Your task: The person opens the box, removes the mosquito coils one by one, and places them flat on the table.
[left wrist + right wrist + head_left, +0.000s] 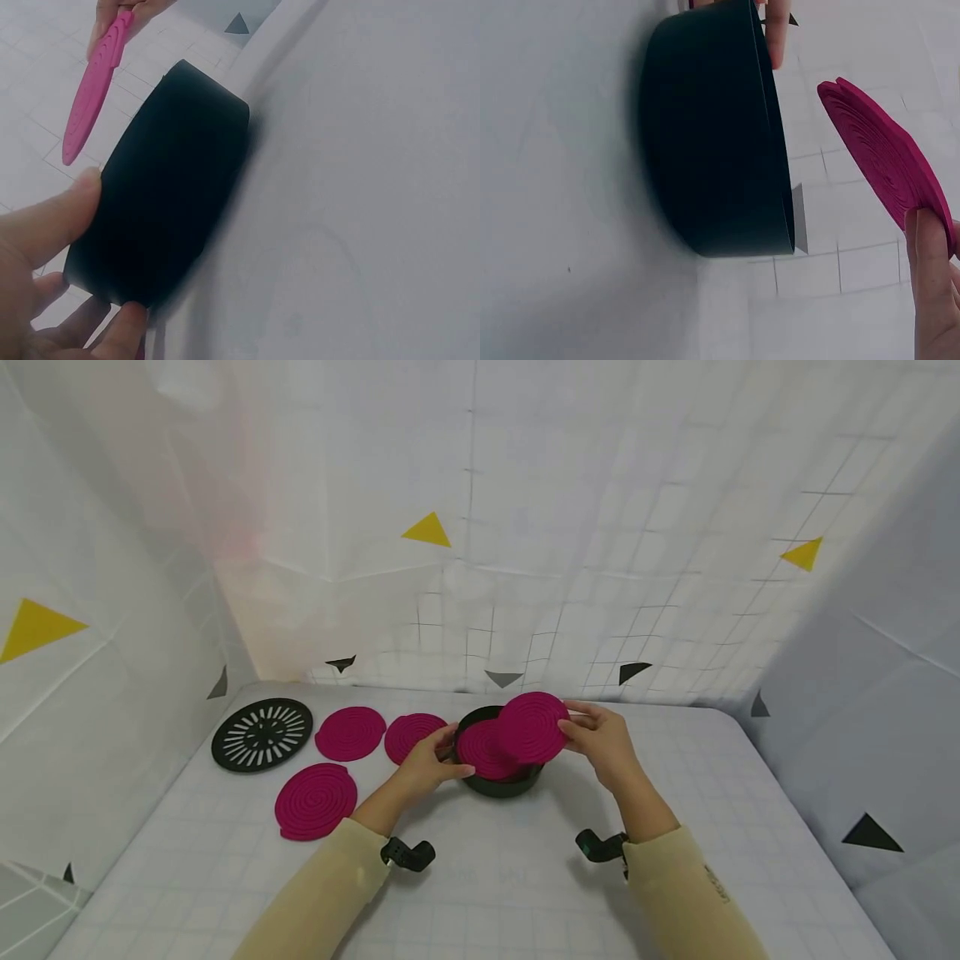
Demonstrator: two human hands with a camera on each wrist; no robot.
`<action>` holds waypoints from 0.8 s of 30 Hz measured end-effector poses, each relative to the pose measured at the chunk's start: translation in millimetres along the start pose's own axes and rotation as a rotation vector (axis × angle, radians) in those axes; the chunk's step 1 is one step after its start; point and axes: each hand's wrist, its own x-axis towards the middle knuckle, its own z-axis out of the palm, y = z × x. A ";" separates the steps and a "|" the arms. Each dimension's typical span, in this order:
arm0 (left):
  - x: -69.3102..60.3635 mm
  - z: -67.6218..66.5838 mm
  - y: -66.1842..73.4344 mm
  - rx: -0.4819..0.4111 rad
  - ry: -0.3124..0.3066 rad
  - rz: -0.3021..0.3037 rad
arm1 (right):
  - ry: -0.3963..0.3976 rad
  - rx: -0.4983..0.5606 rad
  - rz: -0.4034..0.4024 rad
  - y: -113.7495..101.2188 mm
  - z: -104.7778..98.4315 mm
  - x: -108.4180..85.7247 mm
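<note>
My right hand [604, 743] pinches a pink spiral mosquito coil [531, 728] by its right edge, between thumb and fingers. It is tilted above a round dark tin [501, 788]; the right wrist view shows the held coil [881, 154] apart from the tin's rim. Another pink coil [483, 752] shows at the tin's opening, partly covered by the held one. At the tin's left side, my left hand [427, 768] grips its wall. In the left wrist view the thumb is at the rim of the tin [161, 187] and fingertips touch lower down.
More pink coils lie flat left of the tin: one near it [408, 735], one farther left [350, 733] and one in front [316, 802]. A black slotted lid [262, 735] rests at the table's back left. White sheeting [570, 527] stands behind the white table [510, 893].
</note>
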 end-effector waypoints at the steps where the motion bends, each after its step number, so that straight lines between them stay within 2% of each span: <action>1: 0.3 0.2 -0.2 0.003 0.001 -0.001 | 0.004 -0.002 -0.010 0.1 -2.7 0.0; 11: 1.1 0.1 1.6 0.009 0.005 0.004 | 0.131 0.038 -0.063 -1.3 -22.5 0.8; 20: -0.6 1.2 2.6 0.029 0.020 -0.007 | 0.258 0.114 -0.011 11.6 -36.0 11.7; 24: -0.7 1.3 1.8 0.020 0.021 -0.010 | 0.288 0.129 0.013 20.1 -41.1 16.8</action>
